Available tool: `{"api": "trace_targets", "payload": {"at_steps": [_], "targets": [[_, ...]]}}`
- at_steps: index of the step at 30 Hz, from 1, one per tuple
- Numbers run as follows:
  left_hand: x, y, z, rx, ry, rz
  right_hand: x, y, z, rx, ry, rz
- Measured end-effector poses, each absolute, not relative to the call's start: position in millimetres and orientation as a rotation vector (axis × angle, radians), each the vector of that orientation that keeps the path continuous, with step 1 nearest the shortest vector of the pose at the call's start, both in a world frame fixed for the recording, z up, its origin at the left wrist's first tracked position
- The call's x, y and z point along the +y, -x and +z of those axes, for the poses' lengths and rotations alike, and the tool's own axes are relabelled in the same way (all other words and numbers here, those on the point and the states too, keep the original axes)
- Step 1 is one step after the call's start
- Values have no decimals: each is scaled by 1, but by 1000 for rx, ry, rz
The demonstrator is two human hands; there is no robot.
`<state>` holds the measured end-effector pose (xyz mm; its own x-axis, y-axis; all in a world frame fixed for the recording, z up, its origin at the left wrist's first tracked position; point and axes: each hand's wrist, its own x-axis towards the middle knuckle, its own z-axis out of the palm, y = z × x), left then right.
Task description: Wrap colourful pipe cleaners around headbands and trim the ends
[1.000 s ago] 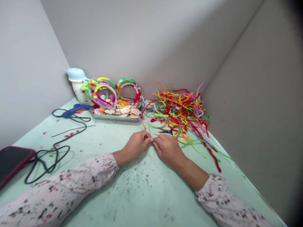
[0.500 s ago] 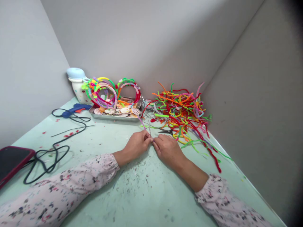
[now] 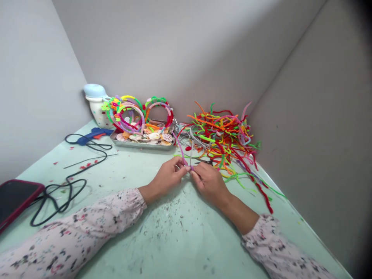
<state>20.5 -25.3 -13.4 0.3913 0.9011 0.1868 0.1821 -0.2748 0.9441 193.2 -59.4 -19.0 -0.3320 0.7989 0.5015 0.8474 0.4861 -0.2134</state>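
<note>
Fingertips of my left hand (image 3: pixel 168 176) and my right hand (image 3: pixel 209 184) meet over the middle of the table, both pinched closed. Between them is a purple pipe cleaner (image 3: pixel 180 148), whose free end rises up and to the left toward the tray. A thin grey strand (image 3: pixel 191 149) also stands up from the fingers; whether it is wire or another pipe cleaner I cannot tell. Purple shows right at the fingertips, where the pieces meet. Just behind my right hand lie black-handled scissors (image 3: pixel 207 161), partly covered by pipe cleaners.
A metal tray (image 3: pixel 139 145) holds shells (image 3: pixel 154 135) and colourful wrapped hoops (image 3: pixel 133 112). A pipe-cleaner pile (image 3: pixel 221 128) spreads at right. At left are a blue glue gun (image 3: pixel 95 134), black cord (image 3: pixel 68 178), phone (image 3: pixel 20 197) and white bottle (image 3: pixel 100 110).
Both hands have shifted slightly, and the fingers have loosened a little. More of the purple pipe cleaner and grey strand now shows above them, standing more to the right.
</note>
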Motion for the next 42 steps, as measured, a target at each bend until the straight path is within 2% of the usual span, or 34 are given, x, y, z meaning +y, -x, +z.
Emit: {"api": "trace_targets", "payload": {"at_steps": [14, 21, 42], "targets": [[-31, -17, 1, 844, -1663, 790, -62, -193, -19, -2249, 1158, -21], [-29, -21, -5, 931, -1692, 859, -62, -193, -19, -2267, 1138, 5], [-27, -21, -17, 1149, -1919, 910, -63, -186, -21, -2379, 1238, -226]]}}
